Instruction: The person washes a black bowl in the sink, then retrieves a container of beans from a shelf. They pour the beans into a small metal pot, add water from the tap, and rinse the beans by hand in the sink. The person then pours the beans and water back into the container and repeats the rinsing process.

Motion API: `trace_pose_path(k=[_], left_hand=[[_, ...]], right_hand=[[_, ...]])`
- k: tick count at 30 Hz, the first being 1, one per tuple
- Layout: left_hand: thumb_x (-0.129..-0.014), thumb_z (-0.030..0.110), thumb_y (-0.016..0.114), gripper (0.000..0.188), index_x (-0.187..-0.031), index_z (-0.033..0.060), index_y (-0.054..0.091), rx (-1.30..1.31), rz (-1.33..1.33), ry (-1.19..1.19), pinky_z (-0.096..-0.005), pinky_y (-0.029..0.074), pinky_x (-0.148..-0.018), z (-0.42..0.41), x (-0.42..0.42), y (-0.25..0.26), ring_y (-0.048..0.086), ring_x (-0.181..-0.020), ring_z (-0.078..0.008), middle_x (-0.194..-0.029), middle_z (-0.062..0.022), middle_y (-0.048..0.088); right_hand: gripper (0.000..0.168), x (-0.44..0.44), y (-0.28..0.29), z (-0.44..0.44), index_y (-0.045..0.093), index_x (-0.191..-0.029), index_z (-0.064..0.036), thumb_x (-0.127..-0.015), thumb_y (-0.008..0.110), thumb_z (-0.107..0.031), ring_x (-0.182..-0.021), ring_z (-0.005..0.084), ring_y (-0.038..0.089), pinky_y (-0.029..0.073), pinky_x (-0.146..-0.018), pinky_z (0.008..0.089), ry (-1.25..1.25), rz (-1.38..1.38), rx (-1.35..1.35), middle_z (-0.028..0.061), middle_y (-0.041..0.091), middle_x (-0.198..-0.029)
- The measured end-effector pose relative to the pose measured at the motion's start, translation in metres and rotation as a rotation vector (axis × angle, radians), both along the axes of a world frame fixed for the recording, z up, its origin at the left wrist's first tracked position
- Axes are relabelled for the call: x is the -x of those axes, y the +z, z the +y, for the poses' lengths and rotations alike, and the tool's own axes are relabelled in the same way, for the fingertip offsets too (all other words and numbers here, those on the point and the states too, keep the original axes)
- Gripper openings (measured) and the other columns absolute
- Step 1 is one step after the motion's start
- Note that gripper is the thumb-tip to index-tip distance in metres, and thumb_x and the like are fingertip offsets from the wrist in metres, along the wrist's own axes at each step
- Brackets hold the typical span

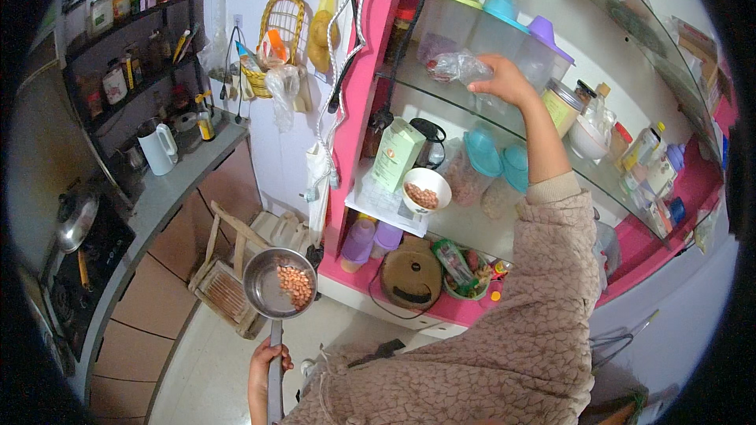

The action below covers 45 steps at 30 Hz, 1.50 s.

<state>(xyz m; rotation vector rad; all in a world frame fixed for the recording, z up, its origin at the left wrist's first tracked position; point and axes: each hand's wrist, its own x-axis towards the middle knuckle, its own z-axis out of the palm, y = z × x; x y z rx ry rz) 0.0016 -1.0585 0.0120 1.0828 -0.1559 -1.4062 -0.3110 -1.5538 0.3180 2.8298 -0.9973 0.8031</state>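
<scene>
My left hand (273, 358) grips the grey handle of a small metal saucepan (250, 292), held over the floor with shelled peanuts (295, 287) in it. Up on the upper glass shelf, my right hand (501, 81) is closed on a crumpled clear plastic bag (466, 67) with something reddish at its left end. Plastic containers with yellow, turquoise and purple lids stand behind that bag. On the shelf below, a white bowl (440, 188) holds more peanuts, beside a pale green carton (397, 154) and a glass jug with a black handle (429, 143).
Turquoise-lidded containers (483, 152) stand right of the bowl. Below are a round brown appliance (411, 274) and a basket of packets (466, 291). A wooden chair (230, 289) stands near the saucepan. At left, the counter (195, 174) bears a white kettle (157, 147) and a stove (100, 271).
</scene>
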Motion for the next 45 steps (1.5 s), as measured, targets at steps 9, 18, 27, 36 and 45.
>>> trace_pose_path(k=[9, 18, 27, 36, 45], left_hand=[[-0.073, 0.010, 0.052, 0.021, -0.091, 0.0015, 0.044, 0.015, 0.001, -0.007, -0.0301, 0.045, -0.052, 0.008, 0.003, 0.005, 0.049, -0.051, -0.0153, -0.065, -0.0059, 0.051], [-0.074, 0.014, 0.053, 0.028, -0.097, 0.0015, 0.044, -0.006, -0.036, -0.005, -0.0287, 0.043, -0.051, 0.009, 0.009, 0.011, 0.047, -0.051, -0.0137, -0.065, -0.0046, 0.048], [-0.074, 0.013, 0.053, 0.043, -0.114, 0.0029, 0.041, -0.058, 0.016, 0.013, -0.0286, 0.042, -0.053, 0.001, 0.007, 0.018, 0.047, -0.051, -0.0140, -0.067, -0.0045, 0.050], [-0.074, 0.015, 0.055, 0.045, -0.116, 0.0029, 0.041, -0.036, 0.040, -0.032, -0.0284, 0.041, -0.053, -0.004, 0.017, 0.025, 0.046, -0.051, -0.0136, -0.067, -0.0042, 0.049], [-0.077, 0.014, 0.053, 0.048, -0.121, 0.0021, 0.038, -0.075, 0.046, 0.018, -0.0251, 0.041, -0.050, 0.009, 0.030, 0.032, 0.045, -0.051, -0.0107, -0.066, -0.0016, 0.049]], right_hand=[[0.040, -0.043, -0.013, 0.001, 0.058, -0.102, -0.010, -0.065, 0.068, -0.022, -0.097, 0.0322, 0.051, 0.041, -0.084, 0.0380, -0.018, 0.086, 0.092, 0.0152, 0.054, -0.104], [0.023, 0.003, -0.010, 0.075, 0.058, -0.089, -0.003, -0.066, 0.058, -0.003, -0.083, 0.0271, 0.057, 0.044, -0.074, 0.0306, -0.040, -0.407, 0.195, 0.0114, 0.058, -0.089], [0.030, 0.103, -0.207, 0.157, 0.059, -0.089, -0.004, -0.059, 0.061, -0.006, -0.083, 0.0285, 0.056, 0.045, -0.074, 0.0343, -0.291, -0.177, -0.328, 0.0133, 0.058, -0.088], [0.071, 0.164, -0.317, 0.098, 0.041, -0.121, -0.006, -0.060, 0.069, -0.033, -0.106, 0.0381, 0.045, 0.038, -0.088, 0.0437, -0.579, 0.067, -0.383, 0.0240, 0.043, -0.117], [0.068, 0.142, -0.245, 0.136, 0.036, -0.126, -0.011, -0.069, 0.065, -0.035, -0.111, 0.0356, 0.043, 0.041, -0.085, 0.0458, -0.814, 0.211, -0.375, 0.0164, 0.031, -0.132]])
